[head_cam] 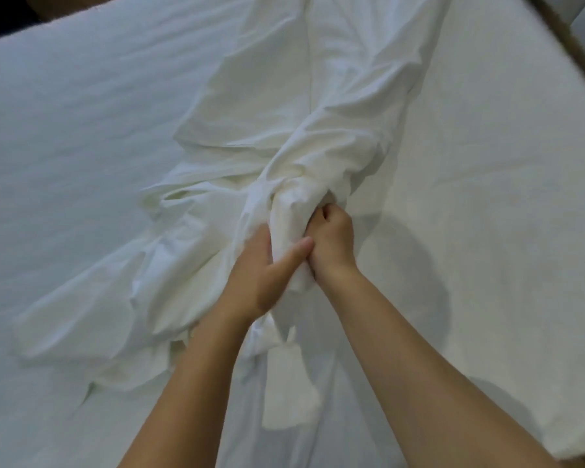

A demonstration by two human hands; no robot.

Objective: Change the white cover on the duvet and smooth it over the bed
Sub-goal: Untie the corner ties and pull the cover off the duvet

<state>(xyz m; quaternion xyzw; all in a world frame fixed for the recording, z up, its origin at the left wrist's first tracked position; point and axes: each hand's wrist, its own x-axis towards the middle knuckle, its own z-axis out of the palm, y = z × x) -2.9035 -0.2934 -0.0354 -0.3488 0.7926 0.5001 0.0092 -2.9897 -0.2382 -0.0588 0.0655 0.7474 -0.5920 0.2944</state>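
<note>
Two hands at frame centre, left hand [259, 275] and right hand [331, 239], each with fingers curled tight round the bunched white cover [304, 106]. Cover lies crumpled in a strip from top centre to bottom centre across the bed [65, 130]; judged early stage, spreading and smoothing all outstanding, duvet itself not distinguishable.

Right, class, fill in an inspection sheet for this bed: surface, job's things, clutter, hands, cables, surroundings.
Surface: bed, white sheet, lightly creased.
Job's things: white cover bunched in a long heap down the middle, not spread.
Clutter: nothing seen.
Hands: left hand and right hand both grip the cover's twisted near end.
Cables: nothing seen.
Surroundings: brown strip beyond the bed's right edge.
</note>
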